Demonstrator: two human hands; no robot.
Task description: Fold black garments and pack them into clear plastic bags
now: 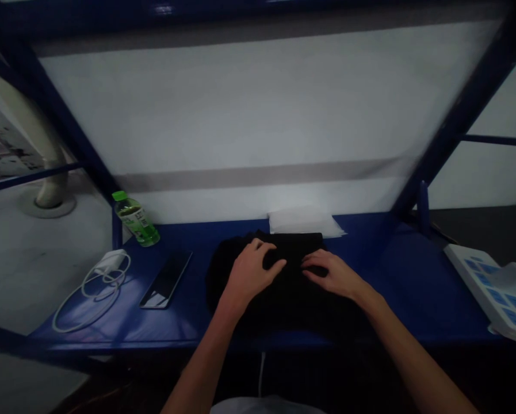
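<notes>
A black, dark bundle of what looks like folded cloth [283,307] lies on the blue shelf [382,287] right in front of me. Over its left part is my left hand [253,267], fingers curved and thumb held apart from them. My right hand [332,273] is over the right part, its fingers bent inward and a gap between thumb and fingers. Nothing shows in either hand. The cloth is too dark to make out its folds, or whether the fingertips press on it. Just behind it lie thin white sheets or bags [303,221].
A green-capped drink bottle [137,221] stands at the back left. Near it lie a phone [167,280] and a white charger with a coiled cable [111,261]. A white and blue box [495,287] is at the right. Blue metal posts [451,123] frame the shelf.
</notes>
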